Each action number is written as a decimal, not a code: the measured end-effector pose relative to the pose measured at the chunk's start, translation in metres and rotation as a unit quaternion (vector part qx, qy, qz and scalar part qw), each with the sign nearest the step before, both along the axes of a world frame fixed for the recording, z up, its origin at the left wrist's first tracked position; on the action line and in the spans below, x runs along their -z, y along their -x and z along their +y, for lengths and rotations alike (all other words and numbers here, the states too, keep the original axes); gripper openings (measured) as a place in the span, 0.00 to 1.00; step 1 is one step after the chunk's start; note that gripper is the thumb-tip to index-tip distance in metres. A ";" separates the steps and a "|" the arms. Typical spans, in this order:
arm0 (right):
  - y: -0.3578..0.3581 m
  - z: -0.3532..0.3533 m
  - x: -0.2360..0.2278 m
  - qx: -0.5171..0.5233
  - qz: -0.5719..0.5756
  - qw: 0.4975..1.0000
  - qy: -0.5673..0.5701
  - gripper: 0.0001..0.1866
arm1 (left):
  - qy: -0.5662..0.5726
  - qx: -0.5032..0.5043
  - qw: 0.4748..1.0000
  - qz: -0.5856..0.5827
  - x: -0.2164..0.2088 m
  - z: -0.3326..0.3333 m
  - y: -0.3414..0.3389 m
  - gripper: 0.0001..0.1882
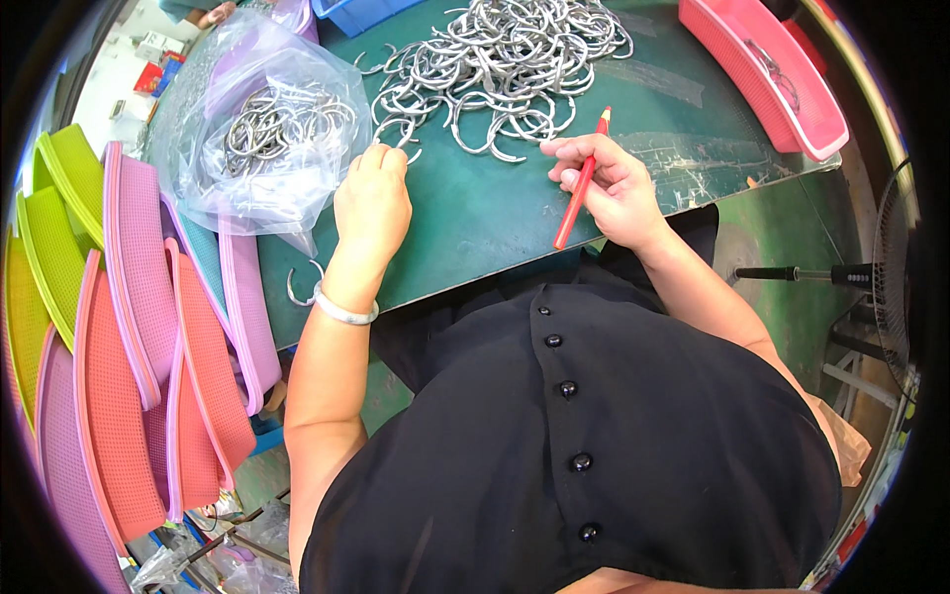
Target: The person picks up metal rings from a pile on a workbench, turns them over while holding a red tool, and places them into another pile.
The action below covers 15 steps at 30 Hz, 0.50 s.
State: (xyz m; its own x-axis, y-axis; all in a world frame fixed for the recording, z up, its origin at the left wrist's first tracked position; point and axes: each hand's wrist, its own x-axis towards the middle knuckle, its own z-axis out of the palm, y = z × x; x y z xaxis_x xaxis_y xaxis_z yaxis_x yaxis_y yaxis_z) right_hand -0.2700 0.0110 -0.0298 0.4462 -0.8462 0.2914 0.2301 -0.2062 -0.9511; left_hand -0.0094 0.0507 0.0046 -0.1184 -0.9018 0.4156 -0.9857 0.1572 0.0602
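Observation:
A heap of silver, C-shaped open metal rings (505,59) lies on the green tabletop. My left hand (374,198) is at the heap's near left edge, its fingers closed on one of these open rings (398,126); the fingertips partly hide the grip. In my right hand (618,188) a red pencil (577,203) is held slantwise, its pointed end up and away from me. The index finger of that hand reaches toward the near right side of the heap. Beside my left hand sits a clear plastic bag (287,188) with several more rings inside.
Pink, purple, orange and green plastic baskets (129,267) are stacked at the left. A pink basket (737,69) with a few wire-like pieces stands at the far right, and a blue bin (366,12) at the back. One loose ring (294,287) lies near my left wrist. A fan (891,267) is at the right.

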 end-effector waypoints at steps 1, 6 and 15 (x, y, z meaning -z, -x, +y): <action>0.000 0.001 -0.002 0.001 -0.001 1.000 -0.012 0.09 | -0.005 -0.004 1.000 -0.015 0.002 0.000 -0.001 0.03; 0.000 0.001 -0.002 0.003 -0.001 1.000 -0.015 0.09 | -0.017 0.002 0.998 -0.063 0.000 0.001 0.003 0.05; -0.001 0.000 -0.001 0.003 0.020 1.000 -0.016 0.10 | 0.034 0.118 0.988 -0.096 -0.006 -0.005 0.006 0.04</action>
